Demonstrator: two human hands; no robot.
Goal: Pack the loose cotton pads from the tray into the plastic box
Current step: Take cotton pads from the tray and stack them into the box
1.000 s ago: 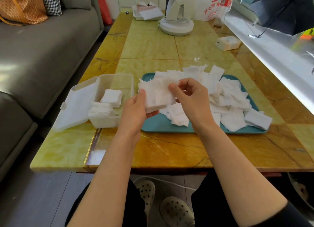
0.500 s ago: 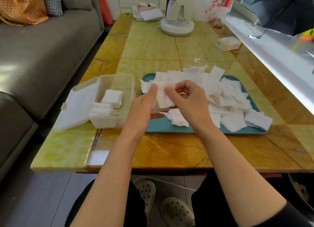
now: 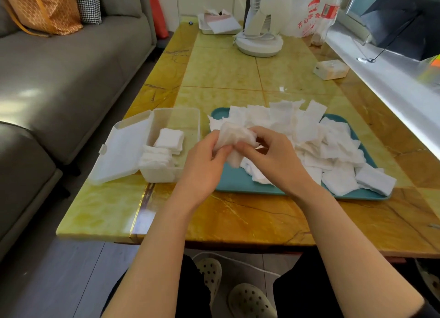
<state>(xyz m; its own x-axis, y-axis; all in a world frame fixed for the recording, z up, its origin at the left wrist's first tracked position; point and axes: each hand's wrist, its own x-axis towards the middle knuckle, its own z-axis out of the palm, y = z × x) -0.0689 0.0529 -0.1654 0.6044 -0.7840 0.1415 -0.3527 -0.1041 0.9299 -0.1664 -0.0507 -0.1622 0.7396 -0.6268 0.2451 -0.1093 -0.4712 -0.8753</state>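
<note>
From the head camera, the left hand (image 3: pixel 204 165) and the right hand (image 3: pixel 277 160) meet over the near-left corner of the teal tray (image 3: pixel 232 182). Between them they hold a bunch of cotton pads (image 3: pixel 235 134), crumpled and lifted off the tray. The left thumb and fingers are curled round its left side. The right thumb and forefinger pinch its lower right edge, the other right fingers bent in behind. How many pads are in the bunch cannot be told.

The loose cotton pads (image 3: pixel 321 146) lie in an untidy overlapping heap across the middle and right of the tray, some hanging over its far and right rims.

Just left of the tray stands the clear plastic box (image 3: pixel 176 117), its hinged lid (image 3: pixel 121 151) folded open flat to the left. Inside sit two stacks of pads (image 3: pixel 169 140), one at the near end and one just behind it; the far half shows bare bottom.

Tray and box rest on a yellow marble-patterned table (image 3: pixel 238 74). At its far end stand a white fan base (image 3: pixel 259 45) and a printed plastic bag (image 3: pixel 309 15), with a small tissue pack (image 3: pixel 331 69) near the right edge. A grey sofa (image 3: pixel 59 74) runs along the left.
</note>
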